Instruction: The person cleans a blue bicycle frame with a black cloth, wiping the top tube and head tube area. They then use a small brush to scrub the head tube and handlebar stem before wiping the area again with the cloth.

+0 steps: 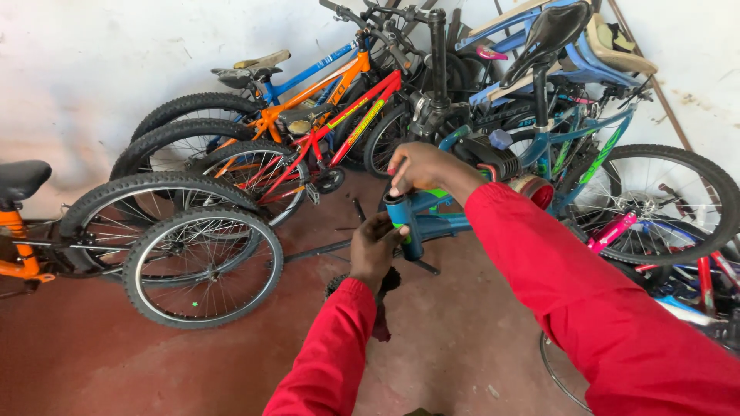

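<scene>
While the row of bicycles is leaning along the white wall (pixel 92 69), the person is working on a blue bicycle frame (pixel 439 223) near the middle of the view, low over the red floor (pixel 154 362). Far left, an orange bike (pixel 19 254) is standing beside a loose wheel (pixel 202 267).

The left hand (pixel 375 248) is wrapping the lower part of the frame's short upright tube (pixel 405 223), its grip closed around the tube. The right hand (pixel 416 168) is pressing down on the tube's top, fingers curled and bunched together there; whether they are pinching a small part is not showing.

Judging by looks, the frame is rigid metal, fairly heavy and awkward rather than fragile, with smooth paint that may be slipping under a palm. The tube and the adjoining bars are looking like the soundest places to take hold.

The frame's far end is disappearing behind the right sleeve (pixel 586 308). A dark toothed part (pixel 362 285) is sitting half hidden beneath the left wrist. At right, a teal bike (pixel 586 146) is partly cut off, and a thin rim (pixel 556 377) is peeking out below the sleeve.
</scene>
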